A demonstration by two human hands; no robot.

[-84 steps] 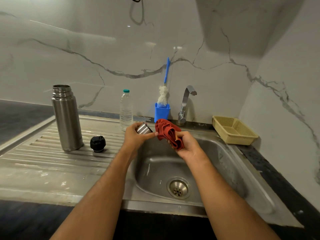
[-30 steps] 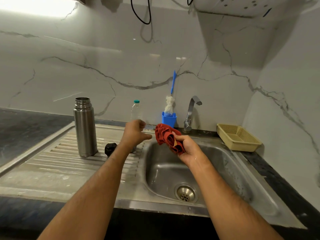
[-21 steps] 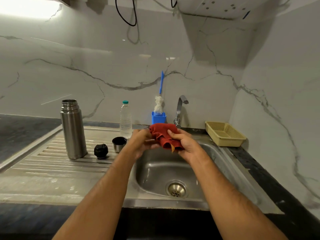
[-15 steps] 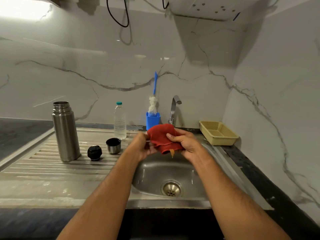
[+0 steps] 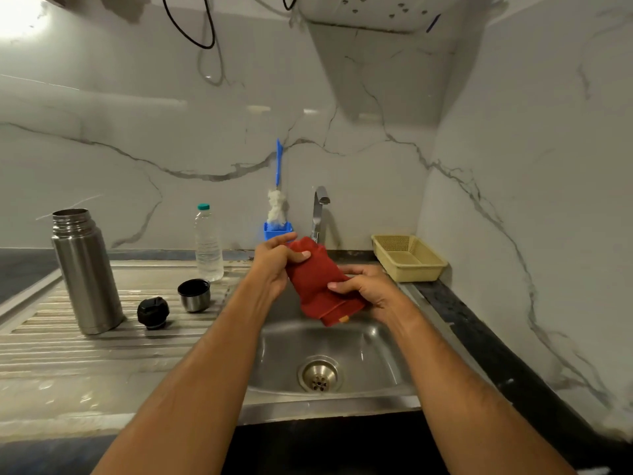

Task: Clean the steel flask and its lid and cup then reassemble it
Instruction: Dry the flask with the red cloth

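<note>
Dim warm light, bright glare top left, soft shadows, wide-angle bending at edges, slightly soft focus

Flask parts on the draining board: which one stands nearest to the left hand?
The steel cup, mouth up, nearest the left hand; black lid and flask stand farther left.

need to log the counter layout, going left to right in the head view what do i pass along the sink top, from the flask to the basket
steel flask → black lid → steel cup → water bottle → blue brush holder → tap → yellow basket. The red cloth held over the sink overlaps the holder and tap, so it is left out.
</note>
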